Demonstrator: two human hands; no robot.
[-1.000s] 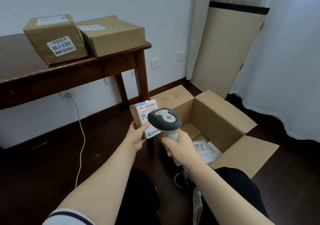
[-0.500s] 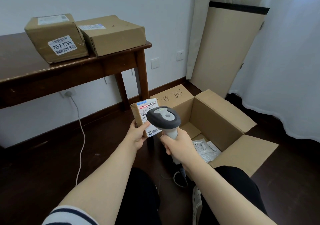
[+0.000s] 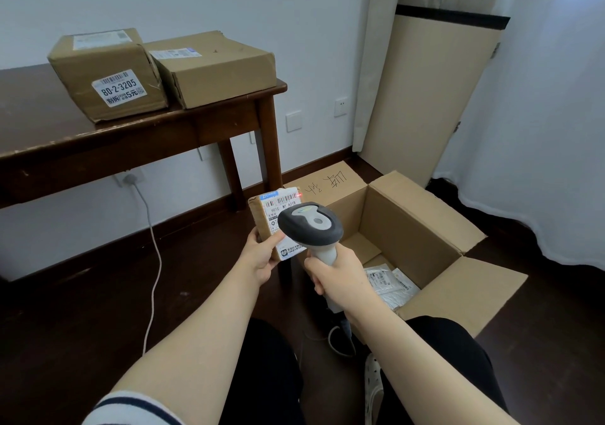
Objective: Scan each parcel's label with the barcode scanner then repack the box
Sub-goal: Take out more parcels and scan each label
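Beside cardboard box (image 3: 409,228), rounded scanner (image 3: 311,224) faces blocky parcel (image 3: 262,223)

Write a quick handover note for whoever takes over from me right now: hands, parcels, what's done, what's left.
Left hand holds the small parcel, label facing the barcode scanner.
Right hand grips the scanner; its red light shows at the barcode's right end.
The 80-2-3205 parcel and a flatter parcel sit on the table; mailers lie in the open box.
Done: scan under way. Left: confirm it, scan any unscanned parcels, repack.
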